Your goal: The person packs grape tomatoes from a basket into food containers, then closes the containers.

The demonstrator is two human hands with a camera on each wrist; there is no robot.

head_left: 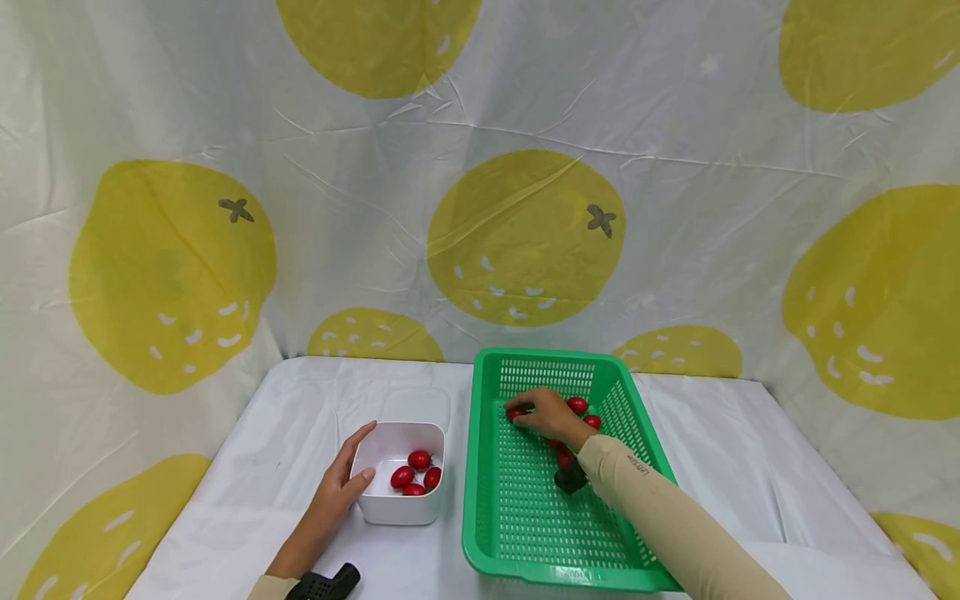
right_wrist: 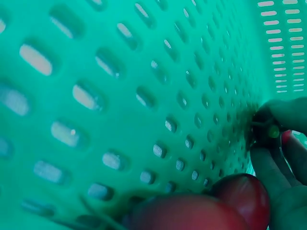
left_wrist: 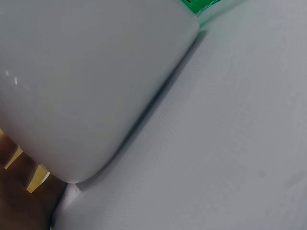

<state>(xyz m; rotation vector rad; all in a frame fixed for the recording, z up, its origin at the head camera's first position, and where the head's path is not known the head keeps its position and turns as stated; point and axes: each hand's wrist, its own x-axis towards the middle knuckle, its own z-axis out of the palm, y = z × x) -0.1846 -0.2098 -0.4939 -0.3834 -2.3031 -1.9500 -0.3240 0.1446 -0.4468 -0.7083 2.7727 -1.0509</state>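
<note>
My left hand (head_left: 337, 479) holds the left side of a white square container (head_left: 401, 510), thumb at its rim and fingers along the outside. Several red cherry tomatoes (head_left: 419, 460) lie inside it. In the left wrist view, fingers (left_wrist: 21, 191) show beside the container's wall (left_wrist: 91, 81). Over in the green basket (head_left: 480, 500), my right hand (head_left: 551, 414) pinches a cherry tomato (head_left: 514, 413) near the floor. In the right wrist view, its stem end (right_wrist: 271, 130) shows between the fingertips. More cherry tomatoes (head_left: 577, 405) lie under and beside the hand.
A translucent lid (head_left: 416, 406) lies flat behind the white container. White cloth (head_left: 247, 467) covers the table, and a curtain with yellow fruit prints (head_left: 525, 242) hangs behind. The basket's raised perforated walls surround my right hand.
</note>
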